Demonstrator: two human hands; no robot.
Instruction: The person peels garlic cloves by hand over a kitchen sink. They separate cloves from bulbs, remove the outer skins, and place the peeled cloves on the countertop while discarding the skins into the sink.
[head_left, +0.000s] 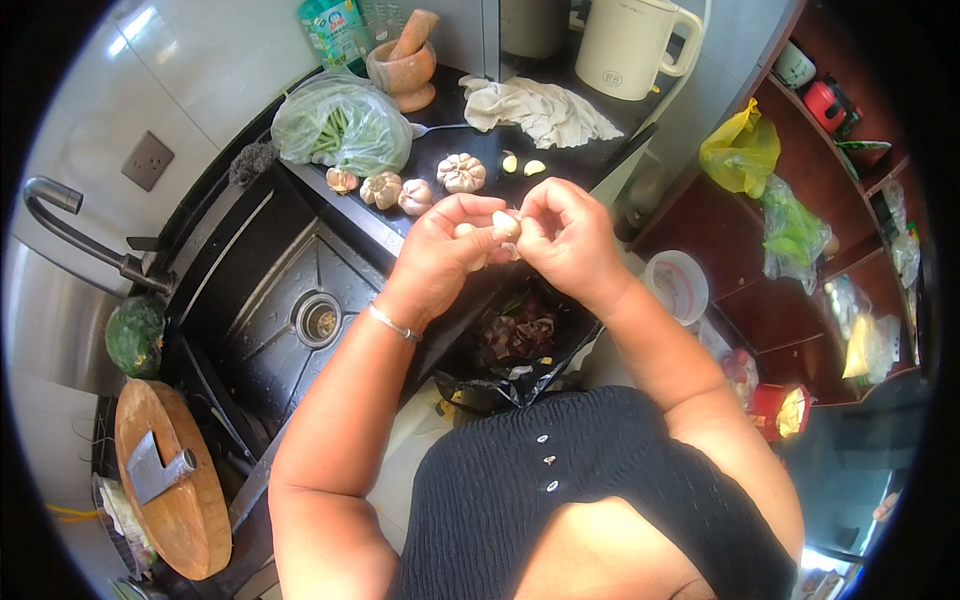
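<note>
A pale garlic clove (506, 223) is pinched in my left hand (450, 244). More garlic (465, 230) shows in the curl of that hand's fingers. My right hand (570, 244) grips the clove's right end with thumb and forefinger; what its other fingers hold is hidden. Beyond my hands, several garlic bulbs lie in a row on the black counter, the largest bulb (461, 173) at the right. Two peeled cloves (534, 168) rest to the right of it. Below my hands, a black-lined bin (517, 330) holds reddish-brown scraps.
A black sink (262, 330) with a tap (82, 232) is at left, near a round chopping board (202, 480) bearing a cleaver (154, 472). Behind the garlic are bagged green beans (337, 127), a mortar (405, 71), a cloth (536, 109) and a kettle (630, 49). Shelves (780, 300) stand right.
</note>
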